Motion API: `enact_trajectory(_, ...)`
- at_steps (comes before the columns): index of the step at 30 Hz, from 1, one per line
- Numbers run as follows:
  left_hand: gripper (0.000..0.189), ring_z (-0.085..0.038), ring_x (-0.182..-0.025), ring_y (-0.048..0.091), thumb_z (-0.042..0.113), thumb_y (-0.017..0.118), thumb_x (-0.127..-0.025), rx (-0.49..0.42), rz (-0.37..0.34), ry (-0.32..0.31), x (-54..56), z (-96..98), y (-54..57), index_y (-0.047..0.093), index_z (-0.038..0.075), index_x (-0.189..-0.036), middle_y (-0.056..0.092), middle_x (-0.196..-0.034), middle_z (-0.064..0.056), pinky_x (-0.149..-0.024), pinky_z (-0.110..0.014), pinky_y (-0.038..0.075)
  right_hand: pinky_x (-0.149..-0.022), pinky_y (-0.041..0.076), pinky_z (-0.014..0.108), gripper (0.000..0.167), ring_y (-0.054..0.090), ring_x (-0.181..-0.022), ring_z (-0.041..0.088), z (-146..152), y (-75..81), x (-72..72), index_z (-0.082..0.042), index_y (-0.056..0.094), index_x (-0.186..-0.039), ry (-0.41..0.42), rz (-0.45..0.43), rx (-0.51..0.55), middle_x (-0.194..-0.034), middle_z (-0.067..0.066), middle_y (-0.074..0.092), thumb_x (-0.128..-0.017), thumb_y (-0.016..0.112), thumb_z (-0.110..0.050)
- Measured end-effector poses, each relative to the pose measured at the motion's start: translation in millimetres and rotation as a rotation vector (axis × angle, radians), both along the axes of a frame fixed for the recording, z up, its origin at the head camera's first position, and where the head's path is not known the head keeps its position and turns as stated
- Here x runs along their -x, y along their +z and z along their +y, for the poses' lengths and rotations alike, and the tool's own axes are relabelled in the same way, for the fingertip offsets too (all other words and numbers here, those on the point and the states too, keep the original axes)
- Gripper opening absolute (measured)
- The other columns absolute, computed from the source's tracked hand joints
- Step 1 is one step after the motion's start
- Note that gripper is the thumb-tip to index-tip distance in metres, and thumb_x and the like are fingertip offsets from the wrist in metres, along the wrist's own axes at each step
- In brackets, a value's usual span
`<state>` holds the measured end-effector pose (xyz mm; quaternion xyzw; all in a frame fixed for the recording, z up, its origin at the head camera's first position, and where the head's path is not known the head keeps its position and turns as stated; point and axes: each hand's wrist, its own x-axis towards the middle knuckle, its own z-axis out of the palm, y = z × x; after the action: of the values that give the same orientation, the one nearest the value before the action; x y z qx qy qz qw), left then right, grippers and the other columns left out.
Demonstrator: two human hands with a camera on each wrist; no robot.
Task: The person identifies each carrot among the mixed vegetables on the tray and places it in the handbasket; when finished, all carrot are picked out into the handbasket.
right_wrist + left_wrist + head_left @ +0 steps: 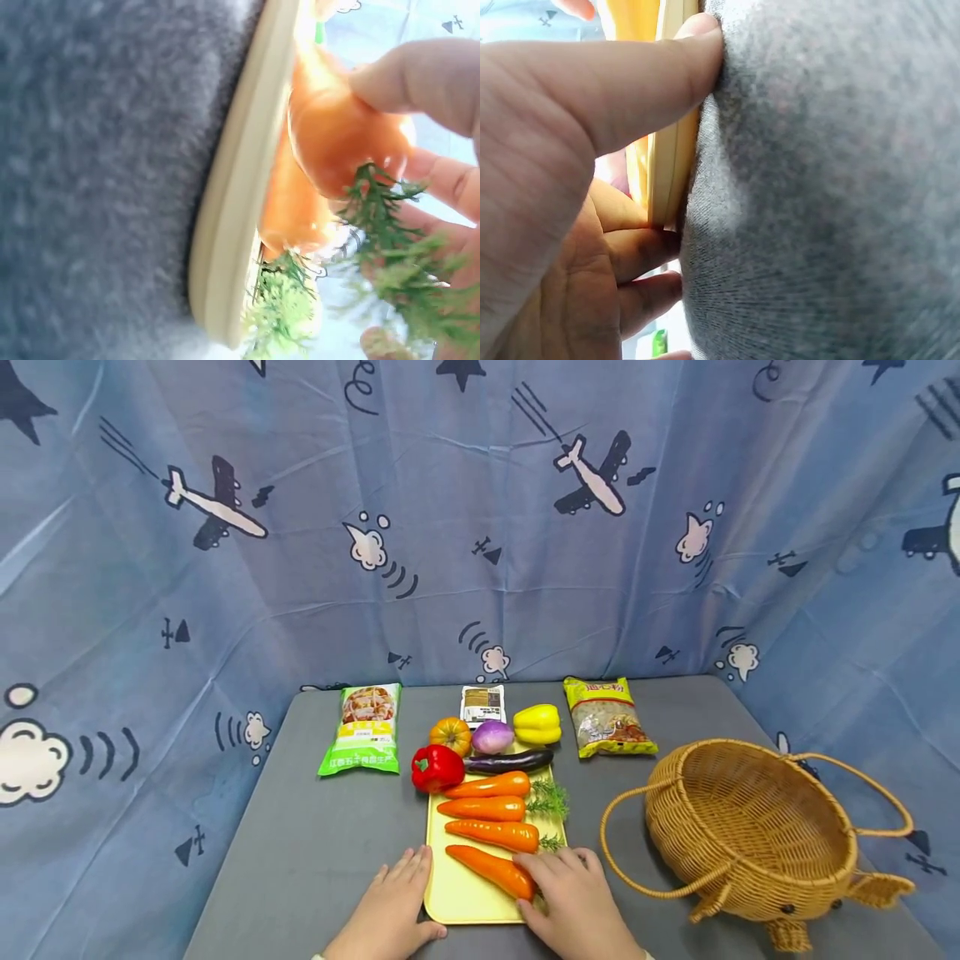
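A pale yellow tray point(461, 903) lies in the middle of the grey table, several orange carrots in a column on it. My right hand point(576, 897) pinches the nearest carrot point(491, 868) at its thick leafy end, thumb on one side and fingers on the other. In the right wrist view this carrot point(337, 139) sits above the tray's rim point(232, 202), its green fronds hanging by my palm. My left hand point(393, 902) rests at the tray's left edge with fingers extended, and in the left wrist view the fingertips and thumb point(652, 82) touch table and rim.
Toward the tray's far end lie an eggplant point(510, 762), a red pepper point(437, 768), a small pumpkin point(451, 736), a purple onion-like vegetable point(492, 737) and a yellow pepper point(537, 724). Packets point(365, 727) stand farther back. At right, a wicker basket point(693, 852) tilts open.
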<state>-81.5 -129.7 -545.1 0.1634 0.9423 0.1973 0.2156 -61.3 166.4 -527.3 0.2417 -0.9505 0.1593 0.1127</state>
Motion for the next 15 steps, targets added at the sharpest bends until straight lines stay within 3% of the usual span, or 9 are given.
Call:
enact_trajectory(9,0.108,-0.043,-0.153,0.037,0.056,0.084,-0.087,-0.023,0.044,-0.018,-2.3,-2.2,0.6,0.037,-0.004,-0.164,0.037,-0.168,-0.020,-0.117,-0.071,0.032,-0.083,0.049,0.045,0.054,0.054,-0.083,0.008,10,11.3,-14.4,-0.024,0.078,-0.126,-0.018,0.123,0.052,-0.106,-0.015,0.075,-0.076,0.095,-0.035)
enact_trajectory(15,0.109,-0.044,-0.152,0.038,0.055,0.086,-0.086,-0.037,0.078,-0.015,-5.2,-2.5,1.0,0.037,-0.005,-0.163,0.039,-0.167,-0.022,-0.116,-0.071,0.034,-0.078,0.050,0.044,0.060,0.057,-0.081,0.008,18,19.8,-23.3,-0.021,0.079,-0.126,-0.022,0.220,0.051,-0.104,-0.013,0.076,-0.072,0.098,-0.037)
